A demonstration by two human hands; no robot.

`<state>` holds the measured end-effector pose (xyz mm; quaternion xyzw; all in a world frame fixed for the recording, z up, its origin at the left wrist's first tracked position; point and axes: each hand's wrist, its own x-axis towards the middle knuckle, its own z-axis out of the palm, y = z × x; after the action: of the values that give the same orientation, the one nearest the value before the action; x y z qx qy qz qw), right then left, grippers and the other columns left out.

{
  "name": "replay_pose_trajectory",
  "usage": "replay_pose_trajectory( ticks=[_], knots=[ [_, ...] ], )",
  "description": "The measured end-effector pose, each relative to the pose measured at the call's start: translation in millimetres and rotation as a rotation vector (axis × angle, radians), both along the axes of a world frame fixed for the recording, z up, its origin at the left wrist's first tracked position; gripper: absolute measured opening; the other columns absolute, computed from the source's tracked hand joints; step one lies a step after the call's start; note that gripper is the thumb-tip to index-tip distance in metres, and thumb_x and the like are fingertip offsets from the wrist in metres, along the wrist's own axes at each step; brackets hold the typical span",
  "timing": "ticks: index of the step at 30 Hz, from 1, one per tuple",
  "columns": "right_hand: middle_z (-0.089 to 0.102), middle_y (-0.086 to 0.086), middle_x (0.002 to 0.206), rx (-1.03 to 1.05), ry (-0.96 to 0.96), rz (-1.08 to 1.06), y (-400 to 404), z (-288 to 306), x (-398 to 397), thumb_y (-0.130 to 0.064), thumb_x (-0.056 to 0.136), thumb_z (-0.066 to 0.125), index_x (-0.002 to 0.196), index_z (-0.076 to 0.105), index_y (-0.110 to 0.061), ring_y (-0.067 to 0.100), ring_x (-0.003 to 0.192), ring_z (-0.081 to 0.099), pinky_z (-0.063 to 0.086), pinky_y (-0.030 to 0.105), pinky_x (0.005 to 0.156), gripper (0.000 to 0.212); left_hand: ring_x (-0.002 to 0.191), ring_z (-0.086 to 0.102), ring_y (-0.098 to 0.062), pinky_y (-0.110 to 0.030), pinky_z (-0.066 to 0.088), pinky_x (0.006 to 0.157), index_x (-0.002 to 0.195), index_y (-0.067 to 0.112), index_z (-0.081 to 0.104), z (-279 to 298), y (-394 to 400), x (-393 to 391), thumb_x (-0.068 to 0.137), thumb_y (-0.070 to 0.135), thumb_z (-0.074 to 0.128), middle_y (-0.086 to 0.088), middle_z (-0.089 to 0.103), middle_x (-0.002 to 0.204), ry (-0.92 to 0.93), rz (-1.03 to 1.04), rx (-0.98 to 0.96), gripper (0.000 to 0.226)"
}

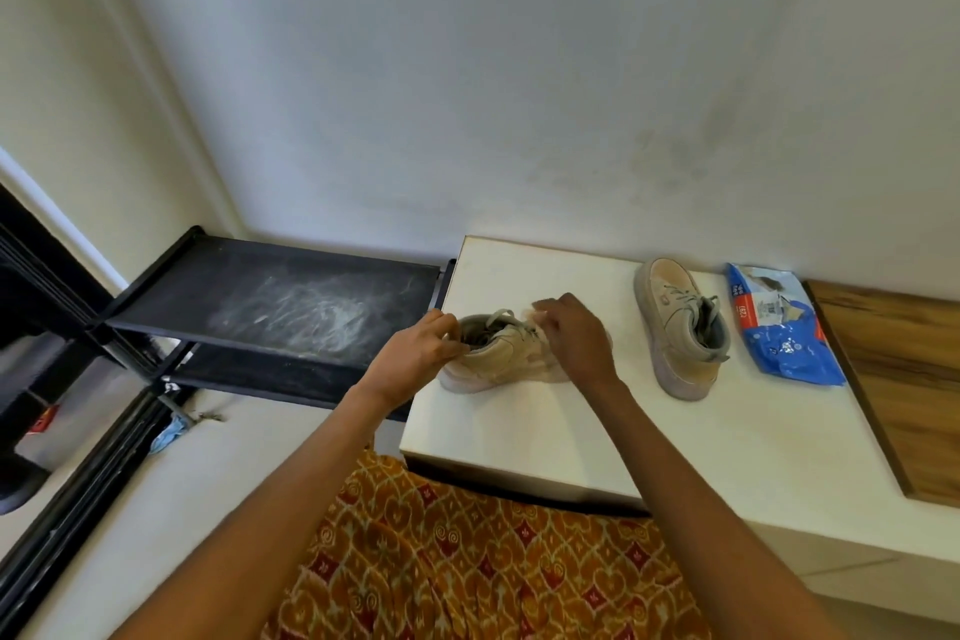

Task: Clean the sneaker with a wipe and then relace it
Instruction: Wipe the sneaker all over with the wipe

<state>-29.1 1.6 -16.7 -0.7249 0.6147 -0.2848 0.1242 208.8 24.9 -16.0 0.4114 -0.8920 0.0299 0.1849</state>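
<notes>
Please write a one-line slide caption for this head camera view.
Both hands, left hand and right hand, work on a beige sneaker beside its pair.

Soft, even daylight fills the room, bright but not harsh, with a cool cast on the wall. Shadows are faint: a thin dark one sits under the near edge of the white desk, and a pale one hugs the sole of the far sneaker. No strong glare anywhere. The wide lens bends straight lines toward the edges; the black shelf on the left bows outward. The picture is slightly soft overall, and the forearms at the near edge look stretched and smeared.
</notes>
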Motion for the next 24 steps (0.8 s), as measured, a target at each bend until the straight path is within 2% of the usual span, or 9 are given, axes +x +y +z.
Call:
replay_pose_trajectory(
  ticks=[2, 4, 7, 12, 15, 17, 19, 21, 24],
  knots=[
    [0.059, 0.011, 0.092, 0.021, 0.021, 0.080, 8.2, -7.0, 6.2, -0.010, 0.089, 0.055, 0.101, 0.071, -0.011, 0.024, 0.083, 0.059, 0.048, 0.036, 0.072, 0.020, 0.081, 0.060, -0.018, -0.025, 0.054, 0.048, 0.091, 0.013, 0.074, 3.2, -1.1, 2.2, 0.062, 0.012, 0.085, -0.004, 0.063, 0.090, -0.057, 0.019, -0.038, 0.031],
    [0.060, 0.013, 0.093, 0.029, 0.062, 0.066, 10.9, -11.6, 2.0, -0.006, 0.087, 0.057, 0.099, 0.071, -0.008, 0.025, 0.085, 0.059, 0.047, 0.034, 0.071, 0.020, 0.082, 0.060, -0.018, -0.024, 0.054, 0.049, 0.095, 0.011, 0.073, -0.6, 3.8, -1.7, 0.062, 0.009, 0.085, -0.005, 0.062, 0.092, -0.073, 0.080, -0.070, 0.036],
    [0.059, 0.010, 0.091, 0.052, 0.243, -0.019, 11.2, -18.2, -23.5, -0.004, 0.084, 0.055, 0.092, 0.071, -0.007, 0.026, 0.088, 0.058, 0.041, 0.030, 0.065, 0.018, 0.078, 0.059, -0.017, -0.021, 0.053, 0.049, 0.100, 0.007, 0.069, -14.3, 17.3, -13.1, 0.063, 0.003, 0.083, -0.006, 0.061, 0.094, -0.003, 0.192, -0.060, 0.040],
    [0.059, 0.013, 0.092, 0.130, 0.228, -0.161, 3.8, -18.9, -37.5, -0.002, 0.086, 0.050, 0.094, 0.070, -0.005, 0.029, 0.089, 0.057, 0.036, 0.028, 0.062, 0.022, 0.076, 0.058, -0.016, -0.020, 0.053, 0.054, 0.094, 0.002, 0.066, -10.9, 29.5, -36.5, 0.069, 0.010, 0.080, -0.008, 0.062, 0.090, 0.060, 0.287, -0.070, 0.030],
    [0.062, 0.016, 0.098, 0.131, 0.133, -0.281, 7.0, -17.8, -18.2, -0.007, 0.092, 0.045, 0.099, 0.068, -0.003, 0.031, 0.097, 0.055, 0.040, 0.032, 0.067, 0.024, 0.086, 0.057, -0.019, -0.024, 0.057, 0.069, 0.105, -0.002, 0.063, -15.3, 38.2, -49.5, 0.078, 0.011, 0.070, -0.011, 0.061, 0.099, 0.077, 0.371, -0.052, 0.030],
    [0.065, 0.014, 0.102, 0.117, 0.124, -0.240, 23.3, -23.2, -15.5, -0.018, 0.097, 0.043, 0.104, 0.066, -0.005, 0.030, 0.105, 0.049, 0.042, 0.035, 0.077, 0.028, 0.101, 0.054, -0.024, -0.032, 0.055, 0.086, 0.120, -0.004, 0.055, -26.2, 40.5, -52.8, 0.085, 0.011, 0.061, -0.014, 0.056, 0.112, 0.092, 0.426, 0.000, 0.039],
    [0.064, 0.006, 0.109, 0.069, 0.180, -0.125, 39.6, -28.5, -26.8, -0.027, 0.094, 0.051, 0.114, 0.064, -0.011, 0.026, 0.109, 0.046, 0.043, 0.035, 0.082, 0.028, 0.118, 0.049, -0.031, -0.041, 0.039, 0.106, 0.129, -0.005, 0.047, -34.3, 41.4, -54.4, 0.089, 0.017, 0.057, -0.019, 0.052, 0.126, 0.029, 0.457, 0.001, 0.047],
    [0.065, 0.003, 0.106, 0.028, 0.251, -0.070, 41.2, -27.1, -43.3, -0.029, 0.089, 0.059, 0.109, 0.068, -0.016, 0.026, 0.102, 0.049, 0.045, 0.036, 0.074, 0.026, 0.123, 0.049, -0.035, -0.042, 0.028, 0.107, 0.130, -0.006, 0.045, -37.0, 43.3, -56.7, 0.085, 0.022, 0.062, -0.023, 0.052, 0.129, -0.027, 0.449, -0.020, 0.055],
    [0.067, 0.006, 0.089, -0.058, 0.371, -0.081, 29.2, -24.1, -56.8, -0.022, 0.086, 0.062, 0.090, 0.075, -0.012, 0.028, 0.089, 0.053, 0.044, 0.035, 0.063, 0.016, 0.118, 0.054, -0.037, -0.045, 0.028, 0.104, 0.125, -0.006, 0.052, -34.4, 46.4, -62.5, 0.079, 0.021, 0.071, -0.024, 0.056, 0.124, -0.053, 0.422, -0.050, 0.057]
  ],
)
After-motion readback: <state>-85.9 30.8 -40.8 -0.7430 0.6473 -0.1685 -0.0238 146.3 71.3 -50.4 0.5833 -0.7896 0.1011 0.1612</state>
